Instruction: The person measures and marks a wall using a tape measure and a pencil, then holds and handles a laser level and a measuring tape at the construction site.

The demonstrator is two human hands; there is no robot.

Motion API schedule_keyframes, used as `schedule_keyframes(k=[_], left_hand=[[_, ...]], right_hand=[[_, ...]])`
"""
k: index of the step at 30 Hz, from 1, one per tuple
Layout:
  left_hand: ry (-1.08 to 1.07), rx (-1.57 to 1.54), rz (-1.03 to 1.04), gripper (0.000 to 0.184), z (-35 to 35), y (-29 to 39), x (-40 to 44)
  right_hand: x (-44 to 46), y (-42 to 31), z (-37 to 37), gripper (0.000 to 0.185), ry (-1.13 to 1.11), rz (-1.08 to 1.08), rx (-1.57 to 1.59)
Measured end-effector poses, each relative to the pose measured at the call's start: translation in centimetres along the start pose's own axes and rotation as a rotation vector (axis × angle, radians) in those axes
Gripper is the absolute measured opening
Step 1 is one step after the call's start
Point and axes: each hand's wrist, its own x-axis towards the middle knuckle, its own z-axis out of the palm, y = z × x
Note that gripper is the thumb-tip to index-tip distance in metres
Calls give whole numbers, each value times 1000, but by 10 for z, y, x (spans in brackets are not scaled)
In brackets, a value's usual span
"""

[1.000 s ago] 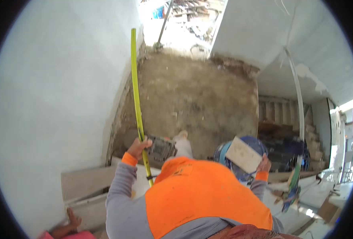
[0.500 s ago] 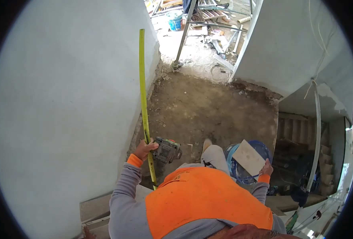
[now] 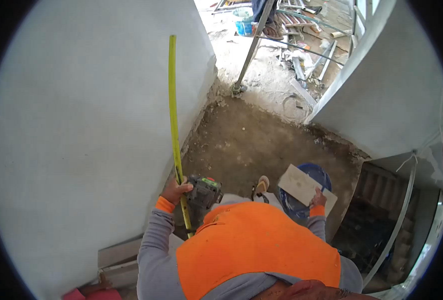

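My left hand (image 3: 175, 190) is closed around the lower part of a long yellow bar (image 3: 172, 100), which rises along the white wall. Right beside these fingers is a dark boxy device (image 3: 203, 192) with green and red patches; whether I also grip it I cannot tell. My right hand (image 3: 317, 198) grips a flat beige rectangular tile (image 3: 300, 181) near its right end. Beneath the tile stands a round blue bucket (image 3: 323, 173), partly covered by it.
Stairs (image 3: 374, 187) drop away at the right, past the floor's edge. A metal frame leg (image 3: 254, 47) stands ahead, with scattered debris (image 3: 306, 65) beyond and another person's legs (image 3: 261, 12). At lower left, another person's hand (image 3: 101, 283) is near stacked boards (image 3: 121, 252).
The tile has moved left and tilted the other way over the bucket, with my right hand farther onto it. My view has shifted, and another person's red sleeves have appeared at lower left.
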Motion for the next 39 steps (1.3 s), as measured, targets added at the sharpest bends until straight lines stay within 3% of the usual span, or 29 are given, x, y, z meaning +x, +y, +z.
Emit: schedule_keyframes(k=[5, 12, 15, 16, 19, 27, 33, 35, 39], left_hand=[[27, -1, -7, 37, 12, 49, 46], [-21, 10, -55, 38, 10, 87, 90], [-21, 44, -21, 39, 1, 89, 106], [-14, -1, -38, 40, 0, 89, 113], [-18, -63, -52, 41, -11, 110, 143], [-11, 15, -26, 45, -44, 142, 215], [-87, 20, -27, 49, -67, 185, 273], [-107, -33, -67, 50, -71, 185, 287], [-166, 96, -138, 51, -85, 194, 330]], right_hand=[[23, -63, 76, 37, -119, -57, -109], [-16, -159, 167, 37, -177, -79, -293], [-15, -174, 203, 36, -230, -110, -315], [-13, -178, 212, 35, -358, -99, -231], [-16, -187, 265, 35, -358, -217, -357], [17, -207, 374, 39, -460, -208, -473], [114, -203, 442, 56, -223, -564, -806], [131, -213, 457, 60, -228, -657, -1090], [126, -260, 521, 62, -208, -829, -1150]])
